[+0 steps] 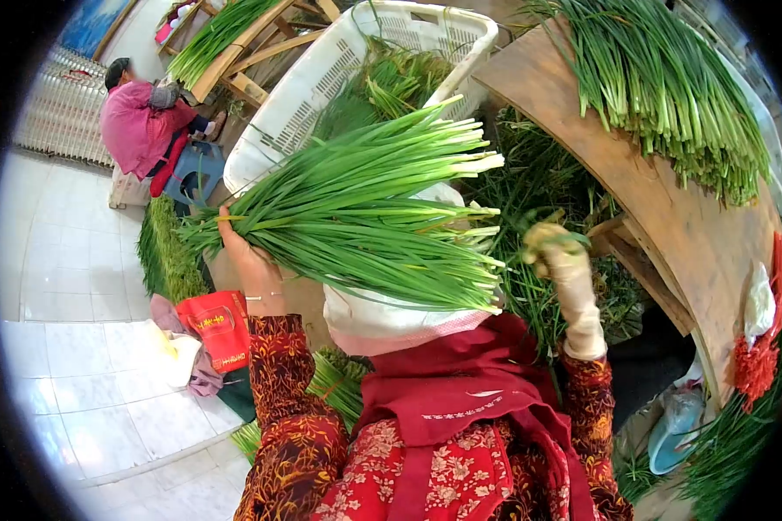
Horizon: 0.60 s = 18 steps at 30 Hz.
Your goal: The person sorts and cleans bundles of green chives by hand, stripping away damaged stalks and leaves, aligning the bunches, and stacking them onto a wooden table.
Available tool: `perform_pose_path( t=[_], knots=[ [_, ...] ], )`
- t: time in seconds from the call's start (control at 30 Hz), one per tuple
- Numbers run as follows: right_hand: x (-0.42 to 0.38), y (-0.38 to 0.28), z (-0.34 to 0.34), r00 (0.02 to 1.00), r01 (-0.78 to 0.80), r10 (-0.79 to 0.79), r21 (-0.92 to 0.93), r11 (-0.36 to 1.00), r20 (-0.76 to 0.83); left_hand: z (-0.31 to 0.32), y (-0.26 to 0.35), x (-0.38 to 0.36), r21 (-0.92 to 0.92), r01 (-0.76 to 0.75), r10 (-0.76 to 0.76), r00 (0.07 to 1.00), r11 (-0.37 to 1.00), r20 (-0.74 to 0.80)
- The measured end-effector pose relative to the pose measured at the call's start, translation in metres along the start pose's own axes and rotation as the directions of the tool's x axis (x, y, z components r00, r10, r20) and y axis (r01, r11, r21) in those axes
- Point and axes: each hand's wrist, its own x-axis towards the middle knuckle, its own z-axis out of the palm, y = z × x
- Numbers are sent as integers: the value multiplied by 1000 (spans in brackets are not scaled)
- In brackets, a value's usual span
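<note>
A large fanned bunch of garlic chives [365, 195] lies across my lap, its pale cut stems pointing right. My left hand [248, 256] is closed round its leafy end at the left. Under the bunch, a white sack [382, 317] covers my lap. My right hand [554, 247], in a pale, stained glove, is raised to the right of the stem ends, apart from them. Motion blurs its fingers, and bits of green and yellow show at them; whether it grips these I cannot make out. Below it, loose chive leaves and trimmings [530, 304] are heaped.
A white plastic crate [300, 91] with greens stands ahead. At right, a curved wooden board [660, 204] bears a thick pile of chives [669, 87]; red ties [760, 360] hang at its edge. A person [143, 122] in pink sits at far left. A red bag [217, 330] lies left.
</note>
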Motion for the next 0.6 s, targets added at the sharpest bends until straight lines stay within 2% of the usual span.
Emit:
perform_pose_path(
  t=[0.03, 0.07, 0.13, 0.17, 0.2, 0.23, 0.27, 0.33, 0.37, 0.4, 0.43, 0.47, 0.5, 0.53, 0.6],
  knots=[
    [7, -9, 15, 996, -86, 91, -161, 983, 23, 0, 1, 1, 0, -6, 6, 1000, 1000, 0],
    [16, -24, 27, 997, -22, 58, -576, 817, 43, 0, 1, 3, -21, 6, -6, 1000, 1000, -9],
    [41, -34, 48, 964, 18, 223, -868, 497, 147, 2, 3, 3, -46, 12, -13, 1000, 999, -21],
    [44, -26, 51, 963, 24, 220, -868, 496, 152, 6, 4, 1, -42, -21, 21, 1000, 999, -2],
    [48, -18, 55, 966, 163, 119, -894, 418, 231, 10, 5, -2, -39, -54, 55, 998, 998, 18],
    [51, -12, 56, 948, 293, 25, -900, 324, 318, 17, 8, -4, -49, -44, 41, 997, 998, -60],
    [51, -7, 52, 946, 297, 27, -898, 325, 323, 21, 10, -7, -47, -46, 43, 997, 998, -65],
    [47, -8, 42, 939, 266, 17, -756, 598, 344, 27, 11, -11, -22, -112, 113, 993, 993, 26],
    [45, 1, 39, 962, 240, -66, -703, 670, 265, 27, 11, -8, -19, -117, 118, 992, 993, 51],
    [43, 2, 34, 963, 236, -65, -706, 668, 261, 27, 10, -6, -21, -112, 113, 992, 993, 53],
    [42, 2, 30, 974, 78, 41, -498, 864, 223, 27, 10, -4, 19, -115, 115, 993, 993, 38],
    [41, 2, 27, 965, -97, 151, -241, 966, 216, 28, 11, -4, 60, -119, 118, 993, 991, 23],
    [39, 9, 25, 980, -87, 85, 6, 996, 178, 30, 11, -5, 59, -119, 118, 993, 991, 26],
    [42, 18, 17, 977, -138, 119, 100, 985, 175, 32, 12, -7, 35, -114, 113, 993, 993, 28],
    [38, 21, 10, 958, -254, 226, 161, 954, 176, 34, 11, -9, 16, -103, 102, 994, 995, 35]
  ],
)
